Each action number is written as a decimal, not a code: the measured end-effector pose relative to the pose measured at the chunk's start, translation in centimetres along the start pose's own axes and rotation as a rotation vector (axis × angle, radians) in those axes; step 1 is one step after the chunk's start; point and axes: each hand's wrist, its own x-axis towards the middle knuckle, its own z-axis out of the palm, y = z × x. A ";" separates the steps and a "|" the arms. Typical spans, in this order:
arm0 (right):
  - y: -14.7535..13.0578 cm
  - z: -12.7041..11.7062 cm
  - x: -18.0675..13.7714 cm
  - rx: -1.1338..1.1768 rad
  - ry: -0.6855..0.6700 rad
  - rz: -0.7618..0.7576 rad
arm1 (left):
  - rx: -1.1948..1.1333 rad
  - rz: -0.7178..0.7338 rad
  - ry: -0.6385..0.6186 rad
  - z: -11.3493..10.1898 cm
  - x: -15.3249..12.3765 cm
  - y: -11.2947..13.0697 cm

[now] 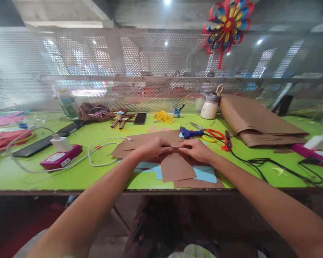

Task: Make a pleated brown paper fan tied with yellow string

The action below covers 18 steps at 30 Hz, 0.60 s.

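A: How are the hands gripping?
B: The left hand point(161, 146) and right hand point(196, 149) both pinch the far, narrow end of a brown paper piece point(177, 168), fingertips almost meeting.
A: Where does it lie?
B: Near the middle of the tabletop's point(102, 181) near edge, its wide end towards that edge, above light-blue paper point(207, 174).
A: How would it handle?
B: Very light, I'd guess, fairly stiff like kraft paper, more dry than slippery, and easily creased or torn. I'd hold that narrow end with both thumbs close together; the wide flap would probably bend.
A: And around it?
B: A larger brown sheet point(136, 143) lies partly beyond the left hand. A blue glue gun point(191, 133) rests just past the right hand.
A: Further out?
B: A magenta power strip point(61, 157) sits towards the near left corner. Along the far edge are a smartphone point(140, 118), yellow shreds point(163, 116) and a cream jug point(209, 110); folded brown paper point(261, 116) fills much of the right.
A: The room?
B: A perforated screen point(150, 61) stands behind the far edge, with a many-coloured pinwheel flower point(228, 25) high on the right, under bright lamps point(167, 2).
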 end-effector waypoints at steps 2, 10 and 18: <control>0.2 0.0 0.1 0.029 0.005 0.004 | -0.076 -0.042 -0.054 -0.1 -0.1 0.3; -0.1 -1.3 0.5 0.159 -0.039 -0.009 | -0.130 -0.078 -0.061 0.0 -0.5 0.6; -1.3 -4.6 5.0 0.110 -0.319 0.093 | 0.032 -0.039 0.166 -1.1 -0.1 -0.8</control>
